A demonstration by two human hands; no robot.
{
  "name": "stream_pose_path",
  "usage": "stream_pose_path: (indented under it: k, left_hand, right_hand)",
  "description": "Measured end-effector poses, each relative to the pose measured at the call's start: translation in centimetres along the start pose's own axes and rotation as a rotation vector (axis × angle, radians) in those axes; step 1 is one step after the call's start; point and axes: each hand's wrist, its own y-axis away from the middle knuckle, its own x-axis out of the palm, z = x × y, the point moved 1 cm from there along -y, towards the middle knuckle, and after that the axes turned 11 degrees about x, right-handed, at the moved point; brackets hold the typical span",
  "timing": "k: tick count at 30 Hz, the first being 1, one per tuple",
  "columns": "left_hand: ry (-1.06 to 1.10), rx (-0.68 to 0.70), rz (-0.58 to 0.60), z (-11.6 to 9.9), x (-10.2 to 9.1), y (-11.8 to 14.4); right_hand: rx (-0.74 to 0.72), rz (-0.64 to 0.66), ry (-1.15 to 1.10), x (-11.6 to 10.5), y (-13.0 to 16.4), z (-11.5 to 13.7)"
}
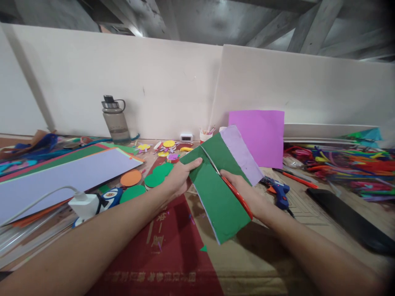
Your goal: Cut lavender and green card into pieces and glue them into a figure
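Cutting along the green foam sheet is the step in hand: the sheet is held in the air above the desk, its lilac underside folded over at the far end. The left hand is closed on the sheet's left edge, thumb on top, and the right hand is closed on the red-handled scissors, whose blades are run into the sheet near its middle. A clean cut is best served, it is judged, by the sheet being kept taut and fed toward the blades. Just beside the right hand a blue glue gun is laid; green and orange foam discs, a white charger and a water bottle are seen to the left. Nothing is found in the scissors' way.
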Motion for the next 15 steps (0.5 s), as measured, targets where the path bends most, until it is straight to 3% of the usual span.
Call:
stream_pose_path:
  k: [8, 15]
  left_hand:
    - [-0.007, -0.073, -0.047, -0.08, 0.19, 0.16]
    - [-0.017, -0.064, -0.095, 0.65, 0.01, 0.36]
  right_hand:
    - [0.180, 0.056, -0.056, -0.28, 0.09, 0.18]
    - [0.100, 0.110, 0.024, -0.23, -0.24, 0.36]
